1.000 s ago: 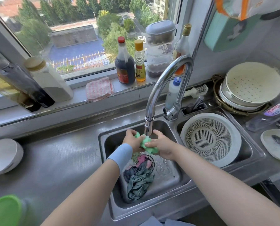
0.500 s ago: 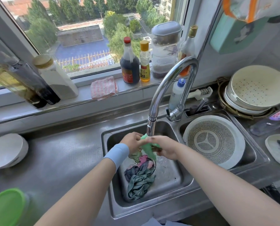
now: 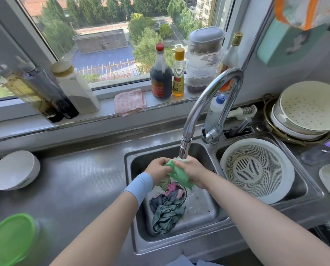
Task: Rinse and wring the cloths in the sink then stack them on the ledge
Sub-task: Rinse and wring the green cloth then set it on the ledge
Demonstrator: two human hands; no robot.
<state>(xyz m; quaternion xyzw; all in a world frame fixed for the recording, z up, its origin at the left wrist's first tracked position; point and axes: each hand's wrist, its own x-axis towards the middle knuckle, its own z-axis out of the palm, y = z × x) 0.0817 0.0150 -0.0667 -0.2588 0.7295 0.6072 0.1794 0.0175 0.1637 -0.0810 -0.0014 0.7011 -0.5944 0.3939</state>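
One limp, likely slippery green cloth (image 3: 179, 173) is gripped at both ends by left hand (image 3: 157, 168) and right hand (image 3: 193, 169)

The sink (image 3: 136, 204) and bench (image 3: 79, 181) are dull brushed metal, the bench finely embossed beside the basin, the tap (image 3: 208, 96) mirror-bright chrome, the green cloth (image 3: 179, 173) soft crumpled fabric, the pink cloth (image 3: 129, 101) a textured weave, and the colander (image 3: 287, 177) matt white plastic.

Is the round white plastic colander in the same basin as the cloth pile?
No, the colander sits in the right basin, the cloth pile in the left.
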